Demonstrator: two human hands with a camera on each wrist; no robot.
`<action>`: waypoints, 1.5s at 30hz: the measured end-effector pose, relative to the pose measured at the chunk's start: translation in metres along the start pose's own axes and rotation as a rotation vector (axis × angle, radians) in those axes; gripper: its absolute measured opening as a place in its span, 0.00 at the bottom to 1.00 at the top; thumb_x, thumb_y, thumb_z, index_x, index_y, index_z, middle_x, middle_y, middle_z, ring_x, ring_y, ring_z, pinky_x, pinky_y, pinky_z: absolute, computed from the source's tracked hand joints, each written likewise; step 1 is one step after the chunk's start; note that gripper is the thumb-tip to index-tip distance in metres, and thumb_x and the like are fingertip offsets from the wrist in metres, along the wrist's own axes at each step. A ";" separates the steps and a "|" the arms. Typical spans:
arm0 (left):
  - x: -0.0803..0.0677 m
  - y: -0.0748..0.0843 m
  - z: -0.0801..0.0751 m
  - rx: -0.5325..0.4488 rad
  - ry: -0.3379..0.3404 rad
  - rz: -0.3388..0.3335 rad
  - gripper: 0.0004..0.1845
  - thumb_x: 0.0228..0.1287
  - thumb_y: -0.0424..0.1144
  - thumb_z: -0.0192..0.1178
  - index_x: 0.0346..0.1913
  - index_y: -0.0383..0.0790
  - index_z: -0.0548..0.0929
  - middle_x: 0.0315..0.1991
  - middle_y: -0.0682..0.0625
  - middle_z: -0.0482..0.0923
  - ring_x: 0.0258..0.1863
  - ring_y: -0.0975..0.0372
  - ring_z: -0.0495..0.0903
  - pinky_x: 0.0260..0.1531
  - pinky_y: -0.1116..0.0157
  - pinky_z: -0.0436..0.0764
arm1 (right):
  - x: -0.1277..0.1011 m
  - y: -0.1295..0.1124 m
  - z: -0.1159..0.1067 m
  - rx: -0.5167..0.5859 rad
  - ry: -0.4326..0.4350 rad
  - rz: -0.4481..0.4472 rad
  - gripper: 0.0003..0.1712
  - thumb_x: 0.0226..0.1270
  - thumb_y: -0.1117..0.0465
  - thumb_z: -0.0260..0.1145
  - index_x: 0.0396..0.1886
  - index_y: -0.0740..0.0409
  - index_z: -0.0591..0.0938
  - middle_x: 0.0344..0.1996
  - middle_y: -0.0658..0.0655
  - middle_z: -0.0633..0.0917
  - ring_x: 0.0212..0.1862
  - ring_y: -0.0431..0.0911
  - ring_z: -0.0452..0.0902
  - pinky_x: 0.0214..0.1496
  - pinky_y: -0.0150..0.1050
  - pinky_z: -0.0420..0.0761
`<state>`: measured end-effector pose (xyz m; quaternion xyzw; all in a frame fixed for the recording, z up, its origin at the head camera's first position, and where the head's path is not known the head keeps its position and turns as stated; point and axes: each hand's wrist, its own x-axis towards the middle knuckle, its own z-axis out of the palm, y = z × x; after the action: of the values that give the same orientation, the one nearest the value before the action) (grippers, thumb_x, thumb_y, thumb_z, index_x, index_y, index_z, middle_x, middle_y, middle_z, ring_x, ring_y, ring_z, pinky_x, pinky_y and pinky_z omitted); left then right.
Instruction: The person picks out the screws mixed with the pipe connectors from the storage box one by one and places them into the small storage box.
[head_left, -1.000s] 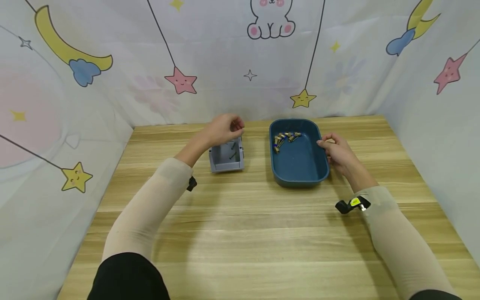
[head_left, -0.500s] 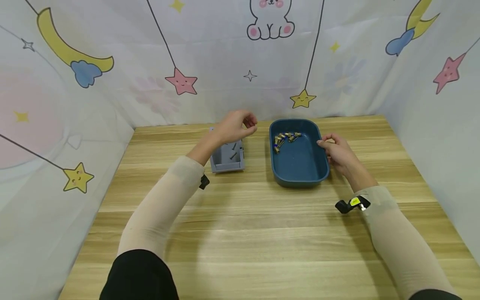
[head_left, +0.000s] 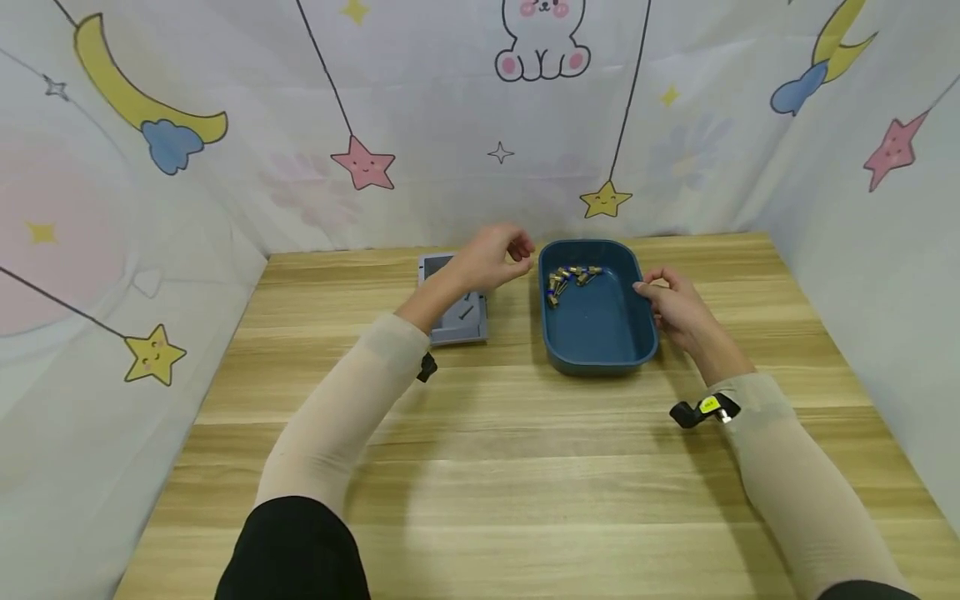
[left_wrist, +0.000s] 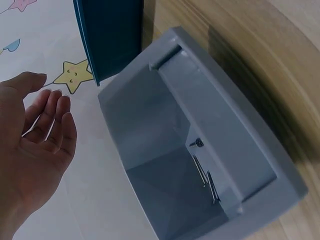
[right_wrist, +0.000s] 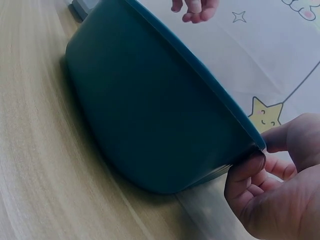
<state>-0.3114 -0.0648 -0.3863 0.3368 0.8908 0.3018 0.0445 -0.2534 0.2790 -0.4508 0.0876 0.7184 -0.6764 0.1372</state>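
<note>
The left hand (head_left: 491, 254) hovers in the air between the grey box (head_left: 454, 315) and the blue tray (head_left: 597, 350), just left of the tray's near-left rim; its fingers hang loosely curled and hold nothing, as the left wrist view shows an empty palm (left_wrist: 35, 145). The right hand (head_left: 675, 304) grips the tray's right rim, thumb over the edge and fingers (right_wrist: 245, 175) curled under the wall. The small brass and blue parts (head_left: 570, 277) lie clustered in the tray's far-left corner; a few dark screws (left_wrist: 205, 172) rest in the box, which sits on the worktop (head_left: 525, 467) just left of the tray.

In my judgement the main risk is the tray; a pull or lift at one rim could tip it and send the parts sliding or spilling; the parts are small, so a pinch could fumble one. The left forearm crosses above the box, so a low sweep could knock it. Both arms reach forward, elbows bent, the left wrist raised.
</note>
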 end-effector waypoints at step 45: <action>0.051 0.040 0.029 0.140 -0.090 0.075 0.20 0.77 0.42 0.64 0.64 0.33 0.81 0.57 0.44 0.81 0.57 0.57 0.81 0.60 0.65 0.78 | -0.002 -0.004 0.004 -0.033 0.001 -0.092 0.12 0.86 0.58 0.56 0.61 0.56 0.71 0.25 0.47 0.73 0.22 0.37 0.67 0.20 0.31 0.68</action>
<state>-0.3200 0.0057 -0.3810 0.3857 0.8935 0.2248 0.0496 -0.2529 0.2747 -0.4465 0.0523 0.7328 -0.6699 0.1070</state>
